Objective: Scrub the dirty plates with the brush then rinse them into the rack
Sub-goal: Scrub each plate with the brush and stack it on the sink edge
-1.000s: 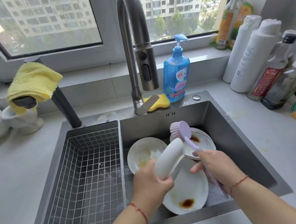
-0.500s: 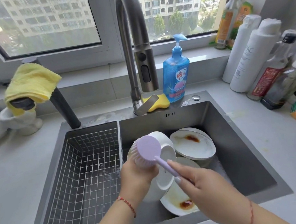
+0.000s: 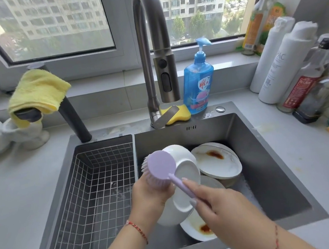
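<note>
My left hand grips a white plate on edge over the sink, its underside turned toward me. My right hand holds the handle of a lilac dish brush. The brush head sits at the plate's left edge, above my left hand's fingers, bristles pointing left. Below lies a plate with a brown sauce stain, partly hidden by my right hand. Two stacked dirty plates lean at the right of the basin. The wire rack fills the left part of the sink and holds no dishes.
A tall steel faucet rises behind the basin, no water running. A blue soap bottle and yellow sponge stand beside it. Bottles crowd the right counter. A yellow cloth drapes over a dark spout at the left.
My left hand lifted the plate and turned it on edge. The brush swung from above the right plates to the held plate's left side, then stayed nearly still over the last half second.
</note>
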{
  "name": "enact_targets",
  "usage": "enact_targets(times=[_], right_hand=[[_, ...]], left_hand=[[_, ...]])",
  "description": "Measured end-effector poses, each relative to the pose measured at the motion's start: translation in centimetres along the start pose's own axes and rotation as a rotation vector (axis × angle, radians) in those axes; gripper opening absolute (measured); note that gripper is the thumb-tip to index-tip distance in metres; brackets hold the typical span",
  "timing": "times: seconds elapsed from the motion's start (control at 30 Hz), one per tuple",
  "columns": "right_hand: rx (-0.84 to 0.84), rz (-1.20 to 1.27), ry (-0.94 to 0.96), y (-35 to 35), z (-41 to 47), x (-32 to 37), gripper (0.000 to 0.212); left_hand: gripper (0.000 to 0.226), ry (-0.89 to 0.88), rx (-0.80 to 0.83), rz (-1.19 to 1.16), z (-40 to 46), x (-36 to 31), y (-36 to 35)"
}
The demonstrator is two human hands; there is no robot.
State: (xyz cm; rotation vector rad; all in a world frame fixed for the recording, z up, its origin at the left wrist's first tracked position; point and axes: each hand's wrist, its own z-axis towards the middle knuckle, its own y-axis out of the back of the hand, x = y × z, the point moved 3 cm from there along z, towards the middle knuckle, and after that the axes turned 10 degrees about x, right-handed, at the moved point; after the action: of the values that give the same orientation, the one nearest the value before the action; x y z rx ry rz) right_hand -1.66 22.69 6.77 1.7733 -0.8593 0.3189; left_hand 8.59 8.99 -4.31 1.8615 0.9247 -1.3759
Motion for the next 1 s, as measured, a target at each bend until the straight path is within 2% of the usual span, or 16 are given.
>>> enact_targets(times=[0.07,0.17,0.27,0.37,0.5,0.6,0.7,0.8,0.9,1.0], right_hand=[[-0.048,0.032,-0.037,1.3,0.9,-1.5,0.048],[-0.093,0.224,-0.118,3.2,2.3,-5.2,0.044],[-0.055,0.541,-0.250,2.0,2.8,-8.8,0.038],[-0.034,0.910,-0.354,-0.6,3.1,-10.4,0.015],[-0.168,1.061,-0.354,-2.9,4.6,-10.3,0.042],[-0.146,1.159,-0.273,-3.7,5.5,-8.8,0.058],[-0.200,1.191,-0.230,-3.7,5.8,-8.2,0.059],[-0.241,1.147,-0.171,-3.0,5.6,-8.2,0.060],[-0.181,0.980,-0.102,-1.2,5.4,-8.7,0.057],[-0.095,0.736,-0.078,1.0,5.8,-9.7,0.066]], left_hand=[[0.041,0.005,0.014,-0.005,-0.3,0.1,0.3],[0.057,-0.028,0.031,-0.027,-0.7,0.0,0.9],[0.067,-0.051,0.005,-0.112,-1.1,-0.2,1.6],[0.072,-0.080,-0.045,-0.257,-1.1,-0.6,2.4],[0.076,-0.085,0.008,-0.526,-1.1,-1.0,1.8],[0.078,-0.080,0.050,-0.650,-1.6,-1.2,0.7],[0.079,-0.083,0.106,-0.685,-2.0,-0.9,0.1],[0.092,-0.082,0.148,-0.661,-2.3,-0.9,0.3],[0.105,-0.055,0.179,-0.568,-2.2,-1.3,1.4],[0.108,0.005,0.244,-0.425,-1.7,-2.2,2.5]])
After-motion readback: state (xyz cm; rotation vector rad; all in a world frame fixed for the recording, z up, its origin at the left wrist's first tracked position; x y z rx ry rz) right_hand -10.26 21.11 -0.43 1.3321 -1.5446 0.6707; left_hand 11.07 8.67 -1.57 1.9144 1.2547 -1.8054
